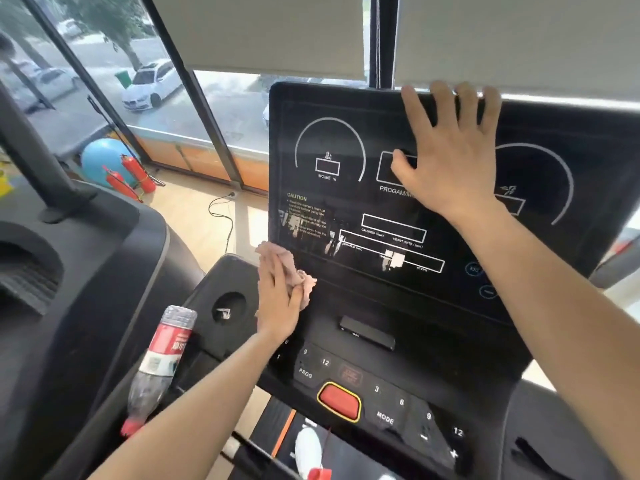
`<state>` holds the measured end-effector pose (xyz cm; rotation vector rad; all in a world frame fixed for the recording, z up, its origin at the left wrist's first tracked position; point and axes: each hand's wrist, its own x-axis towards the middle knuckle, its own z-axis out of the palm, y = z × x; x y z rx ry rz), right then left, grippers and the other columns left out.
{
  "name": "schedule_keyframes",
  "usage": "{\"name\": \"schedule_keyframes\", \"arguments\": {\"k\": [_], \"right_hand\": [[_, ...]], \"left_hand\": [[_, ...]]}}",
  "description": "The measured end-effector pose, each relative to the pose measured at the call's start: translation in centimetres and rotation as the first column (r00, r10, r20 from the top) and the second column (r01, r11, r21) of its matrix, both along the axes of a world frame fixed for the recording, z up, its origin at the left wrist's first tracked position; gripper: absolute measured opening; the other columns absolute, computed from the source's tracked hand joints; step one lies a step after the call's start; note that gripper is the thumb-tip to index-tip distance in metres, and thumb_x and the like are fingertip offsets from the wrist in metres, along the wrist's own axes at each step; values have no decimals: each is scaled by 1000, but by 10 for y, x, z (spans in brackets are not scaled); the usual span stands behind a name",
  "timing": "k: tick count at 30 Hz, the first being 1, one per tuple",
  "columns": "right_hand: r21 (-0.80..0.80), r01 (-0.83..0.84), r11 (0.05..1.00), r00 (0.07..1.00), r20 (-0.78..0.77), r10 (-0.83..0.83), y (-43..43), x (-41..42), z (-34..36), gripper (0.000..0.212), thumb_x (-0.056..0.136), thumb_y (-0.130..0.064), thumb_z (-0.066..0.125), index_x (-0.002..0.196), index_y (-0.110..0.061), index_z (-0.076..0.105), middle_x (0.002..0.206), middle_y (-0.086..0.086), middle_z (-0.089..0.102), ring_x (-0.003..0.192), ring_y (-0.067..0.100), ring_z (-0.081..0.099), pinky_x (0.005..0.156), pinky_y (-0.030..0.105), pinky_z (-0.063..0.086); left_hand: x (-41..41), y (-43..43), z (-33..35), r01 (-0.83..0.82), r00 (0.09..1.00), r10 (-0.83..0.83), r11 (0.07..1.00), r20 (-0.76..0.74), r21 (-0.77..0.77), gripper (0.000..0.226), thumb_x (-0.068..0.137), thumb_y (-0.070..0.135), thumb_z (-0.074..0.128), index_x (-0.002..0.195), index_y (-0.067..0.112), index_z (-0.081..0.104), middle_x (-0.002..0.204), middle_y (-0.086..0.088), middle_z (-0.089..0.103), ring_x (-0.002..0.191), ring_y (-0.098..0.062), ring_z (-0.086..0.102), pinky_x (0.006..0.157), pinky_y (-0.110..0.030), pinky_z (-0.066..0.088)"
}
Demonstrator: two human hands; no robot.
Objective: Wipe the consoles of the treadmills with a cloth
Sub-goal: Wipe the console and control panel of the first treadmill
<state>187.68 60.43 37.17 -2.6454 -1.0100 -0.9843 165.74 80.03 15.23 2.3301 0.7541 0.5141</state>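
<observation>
Nearest, a capped bottle (157, 365) leaned upside down in the side holder, apparently empty. Left hand (278, 299) gripped a pink cloth (294, 268) against the console (346, 209); right hand (450, 157) lay spread flat.

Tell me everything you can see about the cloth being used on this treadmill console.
The cloth is a small, pale pink rag, soft and crumpled into a bunch rather than folded. The left hand presses it against the lower left corner of the black console screen, just under the caution text. Its edges stick out above the fingers and to the right of the thumb.
</observation>
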Motion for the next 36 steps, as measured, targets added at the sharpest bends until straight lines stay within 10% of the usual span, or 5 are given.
{"name": "schedule_keyframes", "arguments": {"k": [9, 21, 26, 36], "right_hand": [[86, -106, 991, 993, -36, 109, -25, -18, -18, 66, 94, -35, 54, 155, -22, 36, 169, 10, 24, 157, 37, 14, 124, 60, 2], [73, 170, 983, 970, -187, -154, -160, -88, -140, 59, 94, -32, 61, 151, -24, 45, 169, 6, 24, 157, 33, 12, 122, 56, 6], [-93, 91, 992, 984, -147, -104, -194, -81, -156, 59, 99, -33, 57, 155, -22, 39, 170, 8, 19, 159, 33, 8, 124, 55, 7], [-69, -82, 994, 965, -255, 62, -225, -87, -153, 50, 103, -32, 43, 151, -17, 46, 169, 9, 26, 159, 28, 11, 126, 54, 11]], "left_hand": [[11, -41, -19, 10, 999, -15, 995, -49, -98, 87, 102, 15, 49, 162, 29, -12, 172, -14, -16, 158, -30, -20, 129, -53, -4], [22, -137, -15, 32, 992, -29, 999, -120, 29, 84, 103, 26, 51, 163, 20, -7, 169, -28, 11, 156, -52, 7, 127, -59, 14], [24, -204, -28, 125, 983, -82, 954, -165, 271, 90, 100, 41, 60, 163, 21, 0, 159, -39, 29, 149, -55, 30, 122, -60, 30], [5, -288, -38, 489, 858, -411, 838, -309, 244, 75, 101, 54, 35, 164, 20, 13, 171, -18, 18, 157, -42, 17, 129, -53, 15]]}}
